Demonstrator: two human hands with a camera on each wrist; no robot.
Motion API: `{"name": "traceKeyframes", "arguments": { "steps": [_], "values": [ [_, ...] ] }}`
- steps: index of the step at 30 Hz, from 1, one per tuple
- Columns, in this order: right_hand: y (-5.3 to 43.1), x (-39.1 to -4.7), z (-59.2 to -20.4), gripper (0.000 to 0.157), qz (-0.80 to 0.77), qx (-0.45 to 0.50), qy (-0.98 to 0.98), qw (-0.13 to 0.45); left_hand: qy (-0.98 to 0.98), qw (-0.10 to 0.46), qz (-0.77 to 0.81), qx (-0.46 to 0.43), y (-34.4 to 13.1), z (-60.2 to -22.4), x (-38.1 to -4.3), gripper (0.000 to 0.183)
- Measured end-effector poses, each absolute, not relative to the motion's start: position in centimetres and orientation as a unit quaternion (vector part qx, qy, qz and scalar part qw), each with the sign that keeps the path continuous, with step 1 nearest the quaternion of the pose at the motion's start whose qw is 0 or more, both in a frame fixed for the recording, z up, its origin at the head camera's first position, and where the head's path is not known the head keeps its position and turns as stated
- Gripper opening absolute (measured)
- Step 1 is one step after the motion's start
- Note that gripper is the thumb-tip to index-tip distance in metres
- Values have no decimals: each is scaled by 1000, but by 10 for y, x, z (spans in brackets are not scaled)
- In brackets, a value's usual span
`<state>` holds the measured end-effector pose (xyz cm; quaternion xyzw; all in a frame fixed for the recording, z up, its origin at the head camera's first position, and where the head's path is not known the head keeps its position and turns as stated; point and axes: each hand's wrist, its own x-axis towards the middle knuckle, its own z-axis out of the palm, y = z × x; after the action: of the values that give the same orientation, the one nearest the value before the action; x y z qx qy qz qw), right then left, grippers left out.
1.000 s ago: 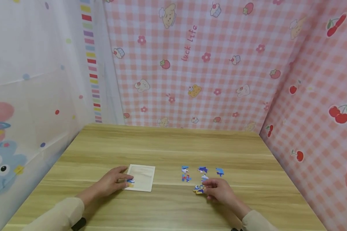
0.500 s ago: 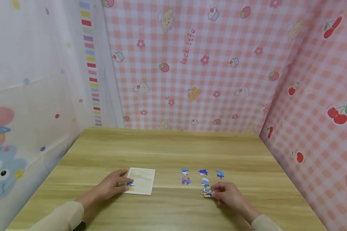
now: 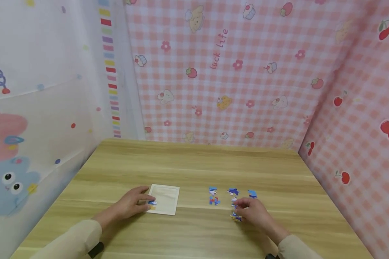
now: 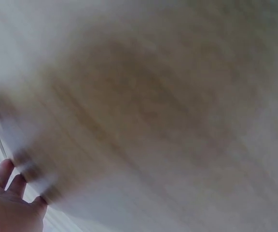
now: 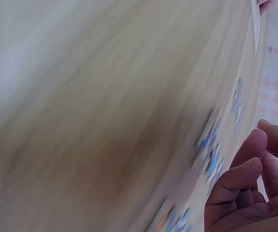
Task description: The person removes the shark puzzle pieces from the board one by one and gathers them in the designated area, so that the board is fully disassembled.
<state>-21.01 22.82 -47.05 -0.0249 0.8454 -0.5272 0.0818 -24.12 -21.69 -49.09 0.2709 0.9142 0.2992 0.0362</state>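
My left hand (image 3: 133, 202) rests on the left side of a white square puzzle tray (image 3: 177, 199), fingers extended over its edge. A blue, white and yellow puzzle piece (image 3: 152, 205) lies in the tray's near left corner, partly under the fingers. My right hand (image 3: 256, 212) hovers over the right-hand pieces, its loosely bent fingertips beside a white-and-blue piece (image 3: 234, 201). Nearer me lies a yellow-and-blue piece (image 3: 236, 217), partly covered by that hand. In the right wrist view, the bent fingers (image 5: 255, 140) show nothing between them.
More puzzle pieces lie beyond the right hand: a blue-and-white one (image 3: 213, 190), a dark blue one (image 3: 233, 191) and a light blue one (image 3: 252, 194). A red-and-blue piece (image 3: 214, 200) lies left of the hand. Patterned curtains (image 3: 194, 90) border the wooden table (image 3: 188, 162).
My right hand slid the yellow-and-blue piece rightward, below the white-and-blue one, then let go and moved slightly away from me. My left hand stays on the tray. The head view shifted a little.
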Motion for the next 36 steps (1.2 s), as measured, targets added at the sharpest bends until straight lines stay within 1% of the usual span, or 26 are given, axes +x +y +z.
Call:
{"name": "traceKeyframes", "arguments": {
  "steps": [4, 12, 20, 24, 31, 36],
  "values": [
    [208, -213, -466, 25, -524, -42, 845, 103, 915, 40, 299, 270, -217, -492, -242, 32],
    [161, -227, -463, 20, -524, -61, 842, 115, 910, 38, 323, 258, -216, -491, -244, 30],
    [108, -237, -461, 23, -555, -80, 817, 134, 913, 36, 322, 250, -219, -492, -241, 32],
    [82, -237, -467, 23, -566, -88, 808, 141, 917, 26, 312, 247, -221, -493, -240, 37],
    [32, -238, -470, 20, -577, -89, 794, 167, 933, 17, 271, 237, -226, -496, -243, 54],
    [8, -241, -471, 20, -568, -81, 802, 167, 932, 26, 261, 249, -227, -494, -246, 57]
  ]
}}
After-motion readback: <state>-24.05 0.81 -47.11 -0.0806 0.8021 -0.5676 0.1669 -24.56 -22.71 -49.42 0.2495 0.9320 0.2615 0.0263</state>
